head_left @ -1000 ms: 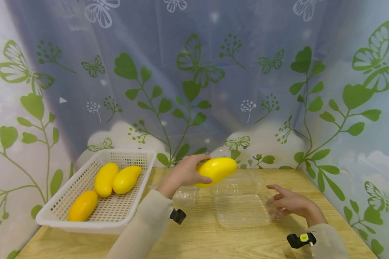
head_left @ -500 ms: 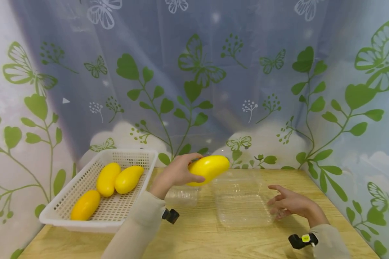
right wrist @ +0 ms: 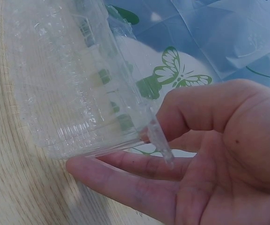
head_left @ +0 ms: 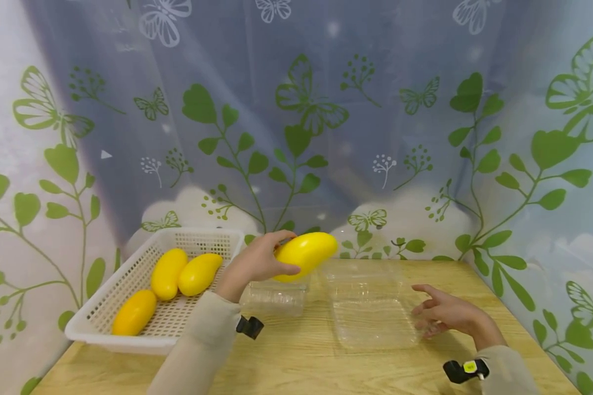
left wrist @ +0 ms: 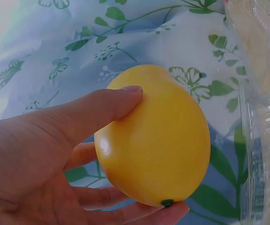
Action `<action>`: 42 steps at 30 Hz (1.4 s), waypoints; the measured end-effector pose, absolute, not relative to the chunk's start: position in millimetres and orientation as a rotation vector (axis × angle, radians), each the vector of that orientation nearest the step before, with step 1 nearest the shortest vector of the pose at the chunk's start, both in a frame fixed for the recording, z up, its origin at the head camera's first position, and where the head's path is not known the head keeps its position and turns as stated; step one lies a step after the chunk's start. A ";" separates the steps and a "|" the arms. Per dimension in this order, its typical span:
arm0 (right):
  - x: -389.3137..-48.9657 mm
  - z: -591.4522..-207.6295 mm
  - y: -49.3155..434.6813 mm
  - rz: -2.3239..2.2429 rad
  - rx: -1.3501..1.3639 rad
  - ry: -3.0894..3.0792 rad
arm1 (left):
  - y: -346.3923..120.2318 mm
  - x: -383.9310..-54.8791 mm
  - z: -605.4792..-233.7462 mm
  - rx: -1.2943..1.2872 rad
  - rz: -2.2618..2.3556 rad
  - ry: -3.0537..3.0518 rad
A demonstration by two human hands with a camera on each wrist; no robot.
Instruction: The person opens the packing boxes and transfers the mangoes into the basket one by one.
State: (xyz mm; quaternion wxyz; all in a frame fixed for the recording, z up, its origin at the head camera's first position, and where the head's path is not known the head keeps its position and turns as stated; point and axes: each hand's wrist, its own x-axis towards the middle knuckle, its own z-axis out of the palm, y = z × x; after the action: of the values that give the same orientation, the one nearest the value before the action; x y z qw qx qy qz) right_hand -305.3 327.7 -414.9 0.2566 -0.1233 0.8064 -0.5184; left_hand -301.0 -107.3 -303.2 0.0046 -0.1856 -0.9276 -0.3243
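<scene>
A yellow mango [head_left: 308, 255] is held up above the table in my left hand [head_left: 255, 262]. In the left wrist view, the thumb lies across the near side of the mango [left wrist: 165, 140] and the fingers curl beneath it; its small green stem end points down. An open clear plastic clamshell box [head_left: 375, 326] stands on the table to the right of the mango. My right hand [head_left: 453, 316] holds its right side. In the right wrist view, the thumb is at the rim of the clear box [right wrist: 69, 112], with the fingers along its outer wall.
A white perforated basket [head_left: 123, 344] with 3 more mangoes stands at the left. Another clear plastic container [head_left: 277, 300] lies beneath the left hand, between basket and box. A patterned curtain [head_left: 326, 137] rises behind the wooden table [head_left: 301, 367].
My left hand has drawn the mango left, away from above the clamshell box, and uncovers more of the other clear container. The right hand stays at the box. The head view shifts slightly.
</scene>
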 end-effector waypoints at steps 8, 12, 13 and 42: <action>-305.9 -415.4 328.4 -1.408 -0.322 2.183 | -119.6 -301.0 -300.0 -0.538 -1.014 -2.925; -306.0 -416.2 329.1 -1.405 -0.312 2.183 | -125.1 -300.7 -300.1 -0.527 -0.999 -2.927; -306.0 -416.6 329.3 -1.404 -0.310 2.184 | -126.6 -300.6 -300.3 -0.526 -0.991 -2.926; -308.4 -419.0 330.6 -1.414 -0.322 2.183 | -176.3 -298.4 -291.1 -0.466 -0.913 -2.924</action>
State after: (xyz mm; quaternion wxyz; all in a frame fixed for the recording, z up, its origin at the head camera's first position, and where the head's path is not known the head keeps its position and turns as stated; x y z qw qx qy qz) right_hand -308.4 330.6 -419.0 0.2575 -0.1188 0.8050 -0.5212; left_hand -298.4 -176.3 -291.1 0.0217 -0.1505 -0.9434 -0.2947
